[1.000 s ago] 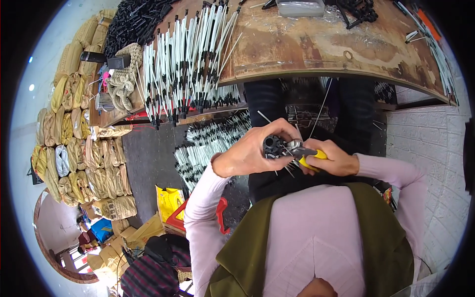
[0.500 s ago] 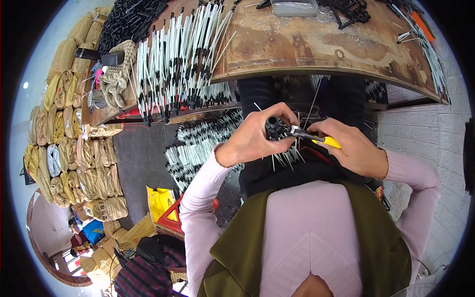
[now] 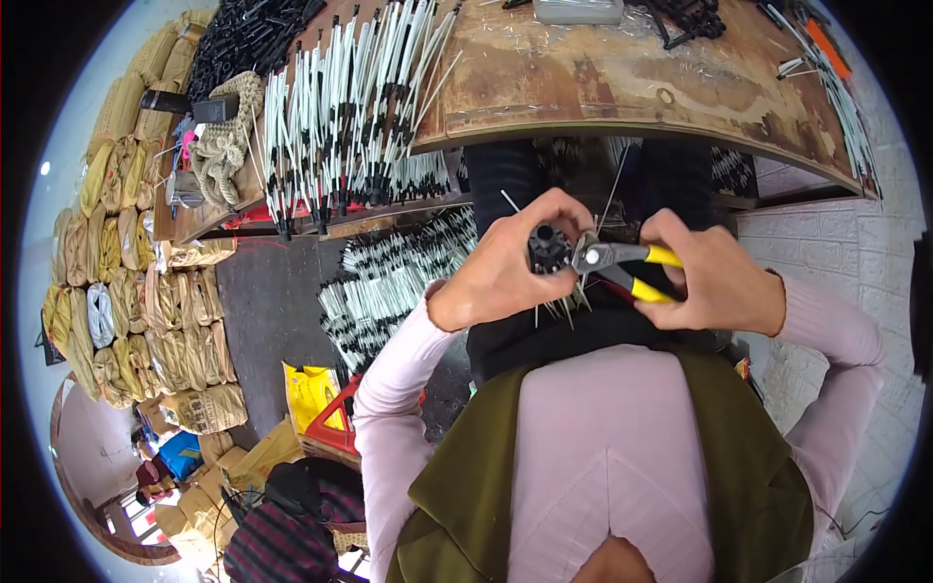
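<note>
Over my lap, my left hand [image 3: 515, 262] curls round the black notched hub [image 3: 550, 247] of what looks like an umbrella frame, with thin white ribs sticking out below and a thin rod above. Pliers [image 3: 604, 257] with yellow handles are in my right hand [image 3: 719, 277], its fingers round the spread handles. The pliers' head rests at the hub's right side, close to my left fingertips. My fingers and the tool hide the exact contact at the jaws.
A worn wooden table [image 3: 554, 73] stands ahead, with bundled white ribs [image 3: 340, 117] and black parts [image 3: 248, 44] at its left. More rib bundles [image 3: 389, 287] lie below. A red stool [image 3: 335, 418] stands at lower left; wrapped bundles [image 3: 136, 253] line the left wall, and a white brick wall [image 3: 816, 262] is on the right.
The pliers' handles have spread apart and my right hand has opened wider around them, shifting slightly right. My left hand still holds the hub in nearly the same place.
</note>
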### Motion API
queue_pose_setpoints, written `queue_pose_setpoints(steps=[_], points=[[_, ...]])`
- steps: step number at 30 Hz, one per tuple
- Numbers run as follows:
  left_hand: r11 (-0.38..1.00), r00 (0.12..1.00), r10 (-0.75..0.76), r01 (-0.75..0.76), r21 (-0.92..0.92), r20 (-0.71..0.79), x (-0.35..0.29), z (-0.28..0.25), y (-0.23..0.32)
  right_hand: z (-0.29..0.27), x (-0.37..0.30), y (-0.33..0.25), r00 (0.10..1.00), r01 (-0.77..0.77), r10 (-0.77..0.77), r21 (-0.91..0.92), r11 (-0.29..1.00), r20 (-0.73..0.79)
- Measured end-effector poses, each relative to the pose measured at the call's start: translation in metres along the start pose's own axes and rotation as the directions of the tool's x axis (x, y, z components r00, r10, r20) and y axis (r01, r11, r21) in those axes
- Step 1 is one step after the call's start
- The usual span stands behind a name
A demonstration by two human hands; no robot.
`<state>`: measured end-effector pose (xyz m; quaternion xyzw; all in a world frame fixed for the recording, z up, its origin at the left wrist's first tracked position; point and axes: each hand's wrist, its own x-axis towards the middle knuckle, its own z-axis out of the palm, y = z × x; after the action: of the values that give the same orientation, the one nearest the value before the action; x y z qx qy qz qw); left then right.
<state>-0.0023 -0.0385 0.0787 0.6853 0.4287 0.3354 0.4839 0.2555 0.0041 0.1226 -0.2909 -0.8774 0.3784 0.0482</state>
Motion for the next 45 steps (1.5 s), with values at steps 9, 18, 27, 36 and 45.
queue_pose_setpoints(steps=[9, 18, 27, 36, 45], points=[[0.995, 0.994, -0.077, 0.082, 0.060, -0.077, 0.007, 0.009, -0.002, -0.027, 0.005, 0.010, 0.991, 0.125, -0.133, -0.282, 0.951, -0.008], [0.983, 0.978, -0.185, 0.184, -0.014, -0.099, 0.019, 0.009, 0.001, -0.011, 0.007, 0.027, 0.895, 0.205, -0.361, -0.480, 0.853, -0.261], [0.992, 0.992, -0.124, 0.125, 0.007, -0.014, 0.015, 0.005, -0.001, -0.014, 0.011, 0.021, 0.789, -0.551, 0.196, 0.530, 0.644, 0.583], [0.996, 0.993, -0.087, 0.085, -0.016, -0.083, 0.016, 0.008, -0.006, -0.009, 0.000, 0.032, 0.957, 0.194, -0.276, -0.501, 0.843, -0.094], [0.997, 0.997, -0.073, 0.073, -0.009, -0.026, 0.019, 0.002, -0.013, -0.014, 0.002, 0.012, 0.990, -0.143, 0.140, 0.098, 0.985, 0.031]])
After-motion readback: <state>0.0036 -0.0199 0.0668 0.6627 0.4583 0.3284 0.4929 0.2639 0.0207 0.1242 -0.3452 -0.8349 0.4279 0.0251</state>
